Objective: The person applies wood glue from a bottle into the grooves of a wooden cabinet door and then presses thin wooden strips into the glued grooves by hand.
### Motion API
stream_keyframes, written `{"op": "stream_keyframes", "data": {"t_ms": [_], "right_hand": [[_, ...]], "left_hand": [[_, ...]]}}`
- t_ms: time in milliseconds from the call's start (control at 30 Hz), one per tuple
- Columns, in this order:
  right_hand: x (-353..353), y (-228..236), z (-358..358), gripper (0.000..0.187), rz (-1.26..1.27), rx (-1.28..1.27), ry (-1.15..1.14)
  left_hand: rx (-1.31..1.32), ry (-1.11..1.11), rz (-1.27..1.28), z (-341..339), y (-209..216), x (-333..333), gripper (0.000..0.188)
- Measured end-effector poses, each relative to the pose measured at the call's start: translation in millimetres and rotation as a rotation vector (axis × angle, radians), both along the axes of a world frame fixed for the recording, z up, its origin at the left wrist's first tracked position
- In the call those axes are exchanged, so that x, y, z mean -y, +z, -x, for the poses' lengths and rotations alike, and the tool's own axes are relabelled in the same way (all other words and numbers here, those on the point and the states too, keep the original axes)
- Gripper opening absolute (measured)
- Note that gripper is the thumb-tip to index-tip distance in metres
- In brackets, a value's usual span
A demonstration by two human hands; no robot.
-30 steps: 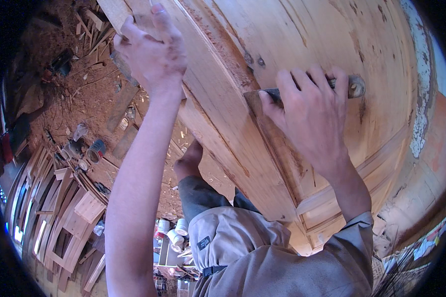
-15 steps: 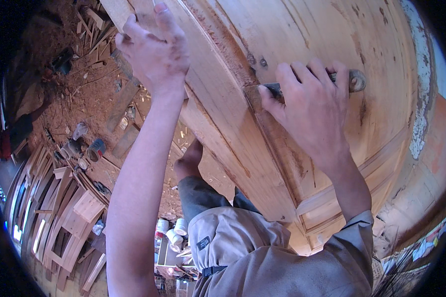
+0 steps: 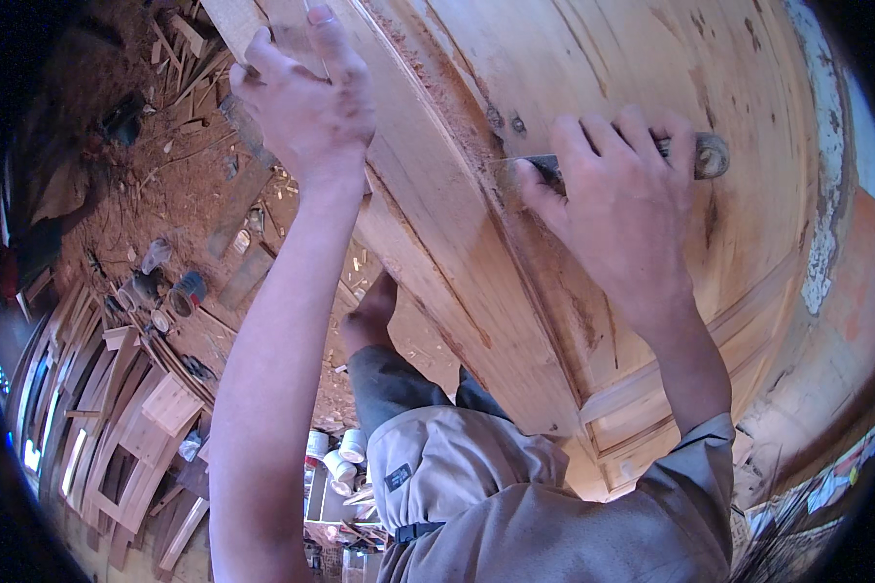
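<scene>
A putty knife [image 3: 712,157] lies across my right hand [image 3: 617,214], fingers wrapped over its handle, the rounded end with a hole sticking out to the right. Its thin blade, seen nearly edge-on, points left at the reddish-brown filler along the groove of a pale wooden panelled door [image 3: 632,58]. At the upper left my left hand [image 3: 306,117] is closed over the door's outer frame, thumb stretched up and fingers curled. A thin pale edge shows between thumb and fingers; what they grip is unclear.
On the dirt floor at the left are wood scraps, a tin can [image 3: 187,293] and stacked curved wooden pieces [image 3: 117,428]. White containers [image 3: 340,466] stand near my waist. A wall [image 3: 807,379] runs along the right. My bare leg is below the door's edge.
My right hand has shifted slightly right and up with the putty knife, and its blade has turned from broad side to nearly edge-on. My left hand has hardly moved.
</scene>
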State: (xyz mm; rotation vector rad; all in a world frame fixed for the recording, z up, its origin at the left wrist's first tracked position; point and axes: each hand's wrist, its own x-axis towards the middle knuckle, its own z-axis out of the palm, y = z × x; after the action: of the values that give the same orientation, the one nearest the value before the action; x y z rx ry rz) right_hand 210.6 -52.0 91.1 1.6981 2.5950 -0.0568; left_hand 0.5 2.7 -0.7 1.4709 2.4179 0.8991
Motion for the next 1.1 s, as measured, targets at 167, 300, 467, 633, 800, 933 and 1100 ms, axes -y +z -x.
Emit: {"op": "stream_keyframes", "data": {"t_ms": [167,300,467,633,800,933,1100], "right_hand": [[0.8,-2.3,2.6,0.02,0.053,-0.007,0.015],[1.4,-3.4,3.4,0.02,0.048,-0.011,0.021],[1.6,-3.3,4.1,0.02,0.044,-0.011,0.019],[2.0,-0.8,6.8,0.02,0.035,0.005,0.031],[2.6,-1.1,7.3,0.019,0.033,0.003,0.029],[2.8,-1.7,7.5,0.02,0.04,-0.002,0.024],[3.8,-1.8,8.4,0.018,0.016,0.006,0.029]], "left_hand": [[-0.029,0.031,0.018,-0.2,0.7,1.0,0.085],[-0.009,-0.037,0.002,1.2,0.7,2.3,0.086],[0.047,0.005,0.004,-4.4,3.8,3.4,0.087],[0.002,0.013,0.006,-1.6,2.4,2.9,0.085],[-0.006,0.013,0.003,-1.9,4.1,2.6,0.084],[0.04,0.032,0.029,-3.3,5.0,2.2,0.084],[0.015,0.029,0.02,-1.7,2.8,2.1,0.085]]}}
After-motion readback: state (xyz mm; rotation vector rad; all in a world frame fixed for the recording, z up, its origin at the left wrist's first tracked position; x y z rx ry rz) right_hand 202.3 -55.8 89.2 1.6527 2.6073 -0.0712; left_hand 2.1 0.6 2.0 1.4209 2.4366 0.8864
